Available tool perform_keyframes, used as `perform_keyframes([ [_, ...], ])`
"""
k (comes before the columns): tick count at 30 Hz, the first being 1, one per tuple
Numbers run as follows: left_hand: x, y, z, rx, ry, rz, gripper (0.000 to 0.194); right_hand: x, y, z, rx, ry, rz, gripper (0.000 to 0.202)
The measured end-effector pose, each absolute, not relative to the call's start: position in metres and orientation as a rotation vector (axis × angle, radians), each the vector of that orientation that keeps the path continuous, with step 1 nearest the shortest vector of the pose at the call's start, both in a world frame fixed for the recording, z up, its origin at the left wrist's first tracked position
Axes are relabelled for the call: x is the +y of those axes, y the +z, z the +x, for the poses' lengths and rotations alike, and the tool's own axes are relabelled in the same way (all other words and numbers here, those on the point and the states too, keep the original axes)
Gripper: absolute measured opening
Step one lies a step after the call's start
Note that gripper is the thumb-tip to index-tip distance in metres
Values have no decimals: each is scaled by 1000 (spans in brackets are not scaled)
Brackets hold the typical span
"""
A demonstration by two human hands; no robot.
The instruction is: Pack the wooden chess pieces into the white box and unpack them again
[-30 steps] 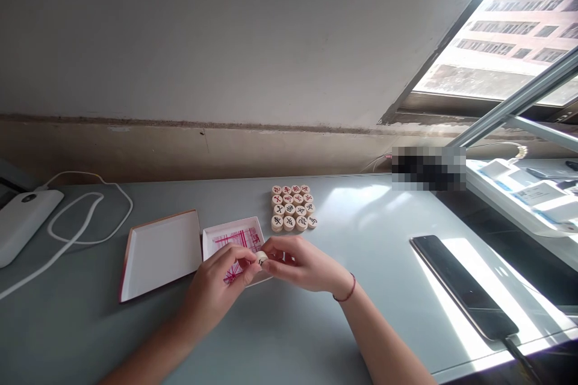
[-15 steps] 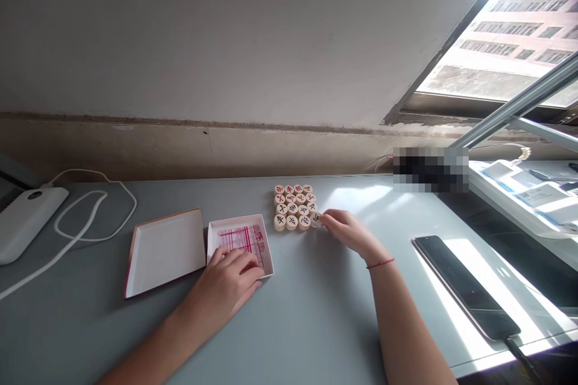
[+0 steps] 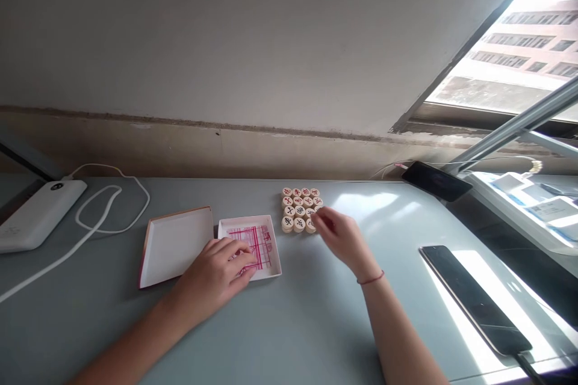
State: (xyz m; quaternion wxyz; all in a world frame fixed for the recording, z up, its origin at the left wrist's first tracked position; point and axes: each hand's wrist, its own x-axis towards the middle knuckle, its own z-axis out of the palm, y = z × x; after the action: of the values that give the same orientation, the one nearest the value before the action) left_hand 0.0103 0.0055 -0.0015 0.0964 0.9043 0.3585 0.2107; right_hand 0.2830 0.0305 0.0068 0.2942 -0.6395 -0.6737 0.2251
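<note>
Round cream Chinese chess pieces with red and black characters stand in a tight block of short stacks. My right hand is over the near right corner of that block, its fingers curled together; what they hold is hidden. My left hand lies over the near edge of a shallow white box, fingers bent but apart. Inside the box is a thin sheet with red grid lines, partly under the fingers. Left of it sits the box lid, its white inside facing up.
A white power bank with a looped white cable occupies the left. On the right lie a phone with a cable and another phone near the wall. White devices stand on the far right by a metal frame.
My right hand has shifted leftward relative to the pieces and now covers the near right corner piece. My left hand has slid left over the box, uncovering more of the sheet. The view turned slightly.
</note>
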Motion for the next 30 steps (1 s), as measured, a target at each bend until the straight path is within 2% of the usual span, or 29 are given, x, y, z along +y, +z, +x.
perform_keyframes([
  [5, -1, -5, -16, 1121, 682, 2738, 14, 19, 9, 219, -2306, 316, -1333, 16],
  [10, -10, -10, -24, 1117, 749, 2746, 13, 27, -3, 190, -2538, 85, -1269, 24],
  [15, -15, -11, -21, 1118, 751, 2713, 12, 34, -10, 182, -2567, 45, -1389, 32],
  [21, -18, -14, -22, 1167, 762, 2663, 10, 35, -20, 174, -2539, -45, -1428, 19],
  [27, -16, -16, -22, 1161, 735, 2613, 6, 35, -25, 174, -2497, 25, -1430, 24],
  [30, -15, -15, -22, 1142, 726, 2619, 5, 33, -28, 174, -2481, 37, -1467, 19],
])
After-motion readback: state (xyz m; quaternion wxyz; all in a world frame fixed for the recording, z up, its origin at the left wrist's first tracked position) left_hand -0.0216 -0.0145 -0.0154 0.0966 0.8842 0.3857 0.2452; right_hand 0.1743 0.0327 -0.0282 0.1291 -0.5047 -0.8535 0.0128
